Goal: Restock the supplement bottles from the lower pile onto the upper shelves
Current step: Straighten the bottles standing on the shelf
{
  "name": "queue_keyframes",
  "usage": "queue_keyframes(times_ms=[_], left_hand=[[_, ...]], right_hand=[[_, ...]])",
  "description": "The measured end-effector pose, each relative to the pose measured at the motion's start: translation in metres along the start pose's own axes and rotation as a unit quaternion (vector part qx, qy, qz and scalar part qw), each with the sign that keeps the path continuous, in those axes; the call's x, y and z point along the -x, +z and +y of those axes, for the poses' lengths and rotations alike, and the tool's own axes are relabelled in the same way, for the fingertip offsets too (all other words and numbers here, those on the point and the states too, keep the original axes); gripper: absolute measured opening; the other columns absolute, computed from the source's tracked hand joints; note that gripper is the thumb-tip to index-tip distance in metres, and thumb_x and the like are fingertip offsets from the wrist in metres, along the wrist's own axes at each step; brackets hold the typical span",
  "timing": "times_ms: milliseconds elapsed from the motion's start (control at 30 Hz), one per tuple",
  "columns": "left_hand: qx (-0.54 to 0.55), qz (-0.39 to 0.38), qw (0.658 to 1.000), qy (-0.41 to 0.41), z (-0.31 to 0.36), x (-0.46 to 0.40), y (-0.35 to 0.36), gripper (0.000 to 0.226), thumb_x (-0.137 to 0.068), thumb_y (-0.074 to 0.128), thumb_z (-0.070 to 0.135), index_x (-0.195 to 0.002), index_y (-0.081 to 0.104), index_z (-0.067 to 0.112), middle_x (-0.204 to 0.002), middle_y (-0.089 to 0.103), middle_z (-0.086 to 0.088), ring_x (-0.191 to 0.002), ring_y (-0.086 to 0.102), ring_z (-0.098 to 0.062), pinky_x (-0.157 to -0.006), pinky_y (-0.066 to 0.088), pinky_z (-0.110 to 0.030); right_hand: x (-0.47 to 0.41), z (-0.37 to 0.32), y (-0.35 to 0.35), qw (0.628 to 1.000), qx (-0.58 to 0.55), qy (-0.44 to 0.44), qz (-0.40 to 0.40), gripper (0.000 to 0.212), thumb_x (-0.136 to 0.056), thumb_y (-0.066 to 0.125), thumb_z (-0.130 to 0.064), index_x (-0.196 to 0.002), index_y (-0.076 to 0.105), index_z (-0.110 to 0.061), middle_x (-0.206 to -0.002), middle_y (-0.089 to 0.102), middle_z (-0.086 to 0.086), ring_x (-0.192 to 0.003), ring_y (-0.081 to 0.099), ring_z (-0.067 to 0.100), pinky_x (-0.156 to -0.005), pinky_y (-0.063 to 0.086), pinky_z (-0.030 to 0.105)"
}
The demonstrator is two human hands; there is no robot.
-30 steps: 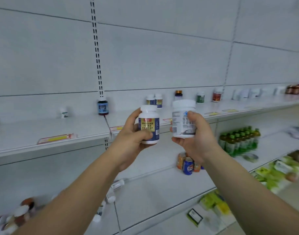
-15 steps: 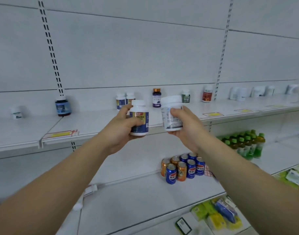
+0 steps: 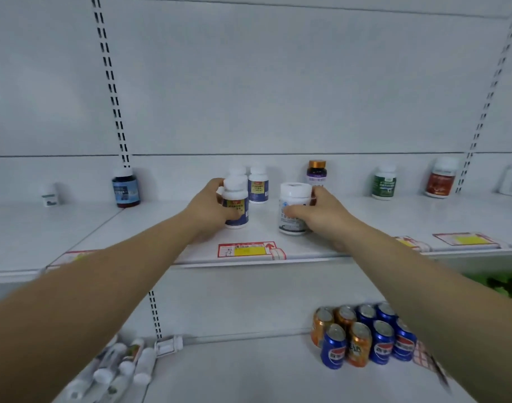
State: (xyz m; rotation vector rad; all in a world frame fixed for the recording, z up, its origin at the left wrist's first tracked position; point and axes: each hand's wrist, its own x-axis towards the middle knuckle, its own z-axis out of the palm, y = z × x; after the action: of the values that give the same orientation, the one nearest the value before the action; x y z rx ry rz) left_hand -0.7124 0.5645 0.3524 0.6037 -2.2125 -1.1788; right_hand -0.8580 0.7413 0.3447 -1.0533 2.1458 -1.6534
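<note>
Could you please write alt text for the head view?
Two hands set supplement bottles on a white upper shelf: the left hand grips a blue-labelled bottle, the right hand a white bottle. Soda cans stand below.

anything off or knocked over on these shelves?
Yes: on the lower shelf, bottom left, a pile of bottles lies on its sides in a jumble. The bottles on the upper shelf and the cans stand upright.
</note>
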Motion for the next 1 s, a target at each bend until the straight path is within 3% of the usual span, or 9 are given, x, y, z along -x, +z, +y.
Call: queue_keyframes(times_ms=[100,167,400,500,667,800,933,1000], left_hand=[[-0.022,0.037,0.999,0.0,-0.009,-0.013,0.004,0.064,-0.081,0.069,0.01,-0.133,0.037,0.03,-0.102,0.055,0.006,-0.086,0.056,-0.011,-0.064,0.039,-0.018],[-0.059,0.056,0.997,0.003,-0.009,-0.022,0.007,0.065,-0.082,0.067,0.012,-0.137,0.036,0.027,-0.103,0.056,0.004,-0.091,0.055,-0.016,-0.072,0.039,-0.022],[-0.159,0.077,0.984,-0.004,-0.012,-0.048,0.023,0.057,-0.086,0.065,0.018,-0.138,0.039,0.022,-0.124,0.059,-0.005,-0.098,0.053,-0.019,-0.083,0.037,-0.028],[-0.184,0.081,0.98,-0.014,-0.014,-0.057,0.025,0.054,-0.086,0.065,0.02,-0.135,0.042,0.019,-0.127,0.058,-0.005,-0.107,0.055,-0.022,-0.084,0.037,-0.028],[-0.194,0.078,0.978,-0.022,-0.016,-0.067,0.025,0.054,-0.086,0.065,0.023,-0.135,0.041,0.021,-0.124,0.059,-0.004,-0.095,0.052,-0.018,-0.081,0.038,-0.029],[-0.188,0.064,0.98,-0.024,-0.019,-0.069,0.028,0.062,-0.089,0.062,0.024,-0.143,0.031,0.023,-0.131,0.055,-0.006,-0.105,0.052,-0.02,-0.084,0.037,-0.029],[-0.161,0.067,0.982,-0.069,-0.011,-0.063,0.023,0.089,-0.086,0.066,0.032,-0.15,0.006,0.019,-0.149,0.033,-0.011,-0.129,0.041,-0.029,-0.095,0.037,-0.035],[-0.149,0.1,0.982,-0.053,-0.002,-0.054,0.019,0.084,-0.085,0.067,0.032,-0.149,0.013,0.018,-0.148,0.031,-0.013,-0.127,0.043,-0.03,-0.092,0.038,-0.036]], right_hand=[[-0.014,0.004,-0.001,0.999,0.034,-0.027,-0.028,0.061,-0.072,0.076,-0.032,-0.121,0.039,-0.036,-0.109,0.057,-0.013,-0.098,0.058,0.009,-0.073,0.046,0.024],[-0.02,0.004,-0.004,0.995,0.071,-0.053,-0.045,0.073,-0.076,0.074,-0.031,-0.134,0.03,-0.04,-0.114,0.05,-0.013,-0.101,0.055,0.013,-0.077,0.042,0.025],[-0.03,0.017,-0.005,0.99,0.096,-0.1,-0.034,0.082,-0.08,0.069,-0.031,-0.145,0.019,-0.036,-0.114,0.044,-0.011,-0.101,0.05,0.015,-0.081,0.036,0.024],[-0.031,0.019,-0.006,0.99,0.093,-0.099,-0.033,0.083,-0.08,0.069,-0.031,-0.145,0.018,-0.035,-0.113,0.046,-0.011,-0.1,0.05,0.014,-0.08,0.035,0.024],[-0.03,0.019,-0.006,0.991,0.09,-0.094,-0.032,0.078,-0.079,0.069,-0.032,-0.141,0.022,-0.034,-0.118,0.051,-0.009,-0.103,0.052,0.016,-0.077,0.037,0.024],[-0.027,0.018,-0.005,0.989,0.104,-0.099,-0.021,0.078,-0.08,0.069,-0.033,-0.141,0.021,-0.034,-0.118,0.051,-0.009,-0.101,0.052,0.016,-0.075,0.036,0.025],[-0.022,0.013,-0.004,0.986,0.115,-0.122,0.004,0.075,-0.079,0.07,-0.033,-0.14,0.026,-0.033,-0.115,0.049,-0.012,-0.098,0.051,0.013,-0.07,0.036,0.019],[-0.02,0.01,-0.005,0.986,0.102,-0.129,0.026,0.073,-0.078,0.07,-0.033,-0.138,0.029,-0.035,-0.11,0.048,-0.016,-0.095,0.052,0.009,-0.067,0.035,0.014]])
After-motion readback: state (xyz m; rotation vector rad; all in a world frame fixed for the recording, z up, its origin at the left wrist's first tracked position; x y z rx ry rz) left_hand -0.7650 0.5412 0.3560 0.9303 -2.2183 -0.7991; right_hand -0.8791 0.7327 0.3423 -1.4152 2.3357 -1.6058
